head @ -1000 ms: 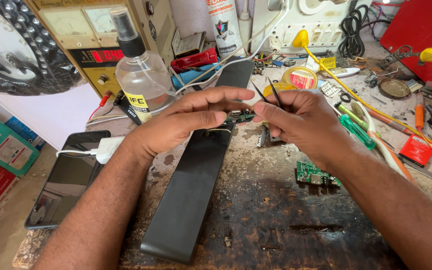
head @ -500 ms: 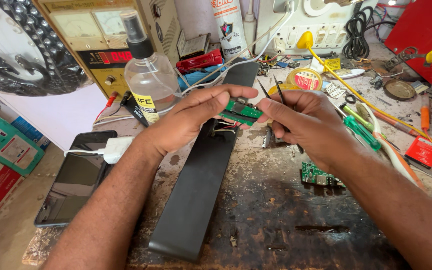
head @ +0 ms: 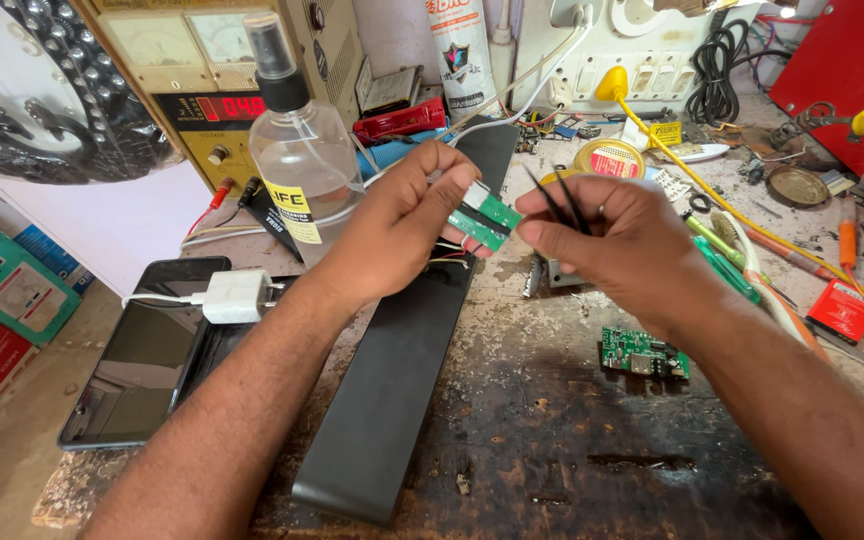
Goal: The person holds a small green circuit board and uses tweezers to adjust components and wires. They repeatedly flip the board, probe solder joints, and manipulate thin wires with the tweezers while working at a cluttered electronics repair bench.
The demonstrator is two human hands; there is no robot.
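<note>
Head view: left hand [head: 392,235] grips small green circuit board [head: 484,217] w/ wires, above long black casing [head: 402,340]; right hand [head: 622,245] pinches black tweezers [head: 560,200] beside board. Step, I'd judge: probing board; needs steady tip.

Two bare forearms are seen entering from the bottom edge, and no sleeve, cuff or glove is worn on either. No watch, strap or bracelet is carried at either wrist, and fine dark hair is shown along both forearms. The left hand [head: 392,235] is seen with short, plain nails and no rings, while on the right hand [head: 622,245] a narrow, pale, metallic-looking ring is worn on one finger, its detail being too small to be made out.
</note>
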